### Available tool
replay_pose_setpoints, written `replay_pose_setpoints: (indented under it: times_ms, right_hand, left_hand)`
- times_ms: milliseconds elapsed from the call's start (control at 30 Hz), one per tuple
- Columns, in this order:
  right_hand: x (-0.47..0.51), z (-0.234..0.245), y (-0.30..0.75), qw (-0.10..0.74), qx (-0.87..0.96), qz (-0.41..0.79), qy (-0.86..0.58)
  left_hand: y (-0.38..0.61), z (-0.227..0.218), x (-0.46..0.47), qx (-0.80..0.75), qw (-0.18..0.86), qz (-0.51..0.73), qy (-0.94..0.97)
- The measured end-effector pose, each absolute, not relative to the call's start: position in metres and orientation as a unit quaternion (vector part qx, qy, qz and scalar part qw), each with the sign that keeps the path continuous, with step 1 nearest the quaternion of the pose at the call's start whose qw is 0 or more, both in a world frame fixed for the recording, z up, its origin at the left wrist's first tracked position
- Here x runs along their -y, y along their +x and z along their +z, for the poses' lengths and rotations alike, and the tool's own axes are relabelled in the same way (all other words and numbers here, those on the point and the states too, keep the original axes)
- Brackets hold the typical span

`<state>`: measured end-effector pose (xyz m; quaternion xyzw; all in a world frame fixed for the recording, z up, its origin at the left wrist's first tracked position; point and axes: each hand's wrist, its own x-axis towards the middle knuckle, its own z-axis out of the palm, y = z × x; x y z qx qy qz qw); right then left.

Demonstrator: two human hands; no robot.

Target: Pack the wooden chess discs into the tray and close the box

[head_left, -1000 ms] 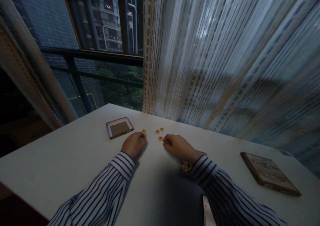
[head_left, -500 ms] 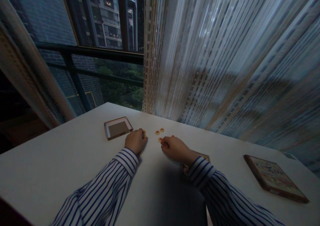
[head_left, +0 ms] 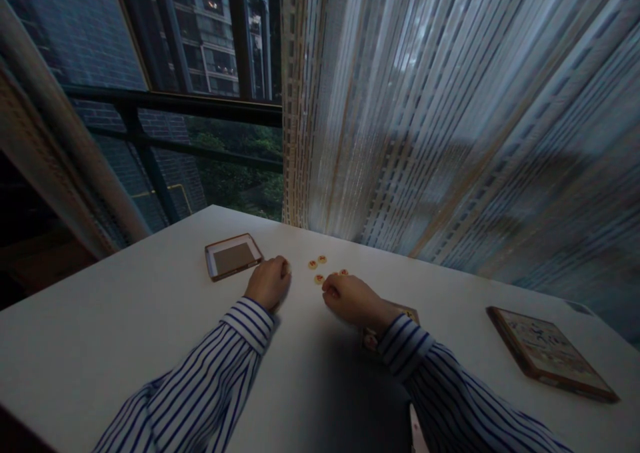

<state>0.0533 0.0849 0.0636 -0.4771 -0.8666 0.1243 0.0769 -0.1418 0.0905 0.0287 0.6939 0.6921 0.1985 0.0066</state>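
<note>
Left hand [head_left: 270, 283]: resting knuckles-up on the white tabletop [head_left: 125, 333], fingers curled under. Whether it holds anything cannot be told.

Right hand [head_left: 350, 297]: also resting on the tabletop, loosely curled, fingertips turned toward the left hand. Its grip cannot be told either.

Round game pieces [head_left: 319, 279]: four small tan discs lie flat near the far edge of the tabletop, between and just beyond the two hands. The nearest one lies just beside the right fingertips.

Shallow tray [head_left: 233, 256]: brown-rimmed, lying toward the far corner, just left of the left hand.

Brown box [head_left: 409, 313]: partly hidden under the right wrist.

Flat printed board [head_left: 550, 353]: lies at the right end of the tabletop, well apart from both hands.

Both arms are in striped sleeves [head_left: 215, 366].
</note>
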Motion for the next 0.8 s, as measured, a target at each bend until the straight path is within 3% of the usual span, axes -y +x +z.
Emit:
replay_pose_setpoints:
  times_ms: [367,600,800]
  right_hand:
    - [-0.077,0.072,0.062,0.092,0.863,0.131,-0.479]
    - [-0.069,0.082,0.07,0.112,0.858,0.143,-0.48]
    - [-0.063,0.092,0.076,0.136,0.858,0.146,-0.473]
  left_hand:
    - [-0.142,0.036,-0.077,-0.57,0.091,0.388,0.718]
    - [-0.128,0.056,-0.061,-0.556,0.352,0.468,0.589]
    - [-0.124,0.057,-0.06,-0.444,0.583,0.54,0.413]
